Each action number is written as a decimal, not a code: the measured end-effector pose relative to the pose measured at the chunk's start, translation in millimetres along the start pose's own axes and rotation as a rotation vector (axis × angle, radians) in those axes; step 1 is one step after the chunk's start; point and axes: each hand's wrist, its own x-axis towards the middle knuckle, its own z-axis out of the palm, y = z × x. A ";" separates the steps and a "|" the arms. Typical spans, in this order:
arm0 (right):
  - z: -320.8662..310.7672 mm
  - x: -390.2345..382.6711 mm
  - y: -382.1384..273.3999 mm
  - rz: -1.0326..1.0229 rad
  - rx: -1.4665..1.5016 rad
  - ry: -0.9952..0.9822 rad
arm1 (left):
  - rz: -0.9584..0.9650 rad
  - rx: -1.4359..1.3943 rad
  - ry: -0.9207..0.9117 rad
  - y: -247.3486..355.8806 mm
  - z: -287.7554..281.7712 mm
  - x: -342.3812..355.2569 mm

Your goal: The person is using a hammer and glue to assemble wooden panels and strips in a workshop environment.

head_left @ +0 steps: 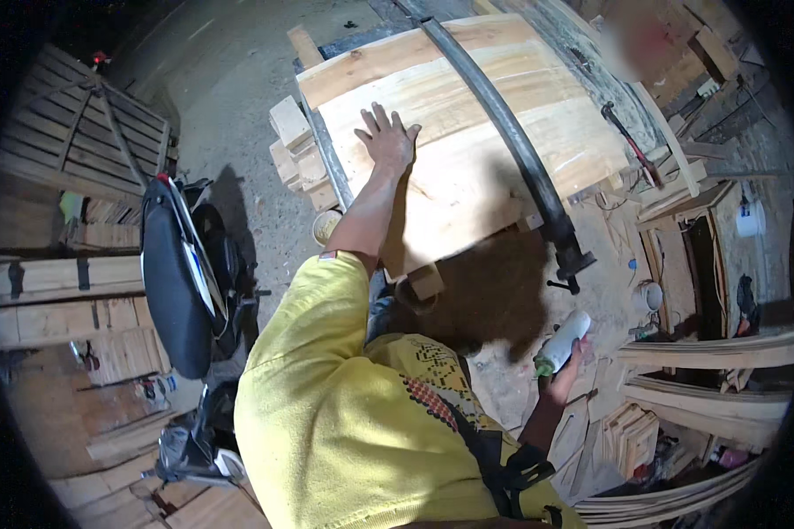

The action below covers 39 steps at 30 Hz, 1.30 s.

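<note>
My left hand (386, 139) lies with fingers spread on the pale wooden panel (463, 97), near its left side. The panel is made of several boards side by side. A long dark metal bar clamp (494, 106) runs across it, with its screw end hanging past the near edge. At the lower right, away from the panel, my right hand (569, 372) is wrapped round a white plastic bottle (563, 342) with a green end tilted downward. Part of that hand is hidden behind the bottle.
Wood blocks (293, 141) and a small bowl (326, 227) sit left of the panel. A red-handled tool (633, 145) lies to its right. Further left stands a motorcycle (178, 273). Stacked boards (710, 353) and a white bucket (750, 218) are on the right.
</note>
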 end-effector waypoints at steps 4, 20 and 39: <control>-78.1 9.1 -37.3 0.087 -0.059 0.074 | -0.003 -0.016 -0.081 19.7 -14.6 -84.1; -270.5 47.2 -147.4 -0.079 0.268 0.315 | 0.070 0.025 -0.034 193.8 -50.8 -169.2; -462.6 260.8 -410.3 0.106 -0.300 0.511 | 0.082 0.563 -0.134 488.0 145.4 -124.2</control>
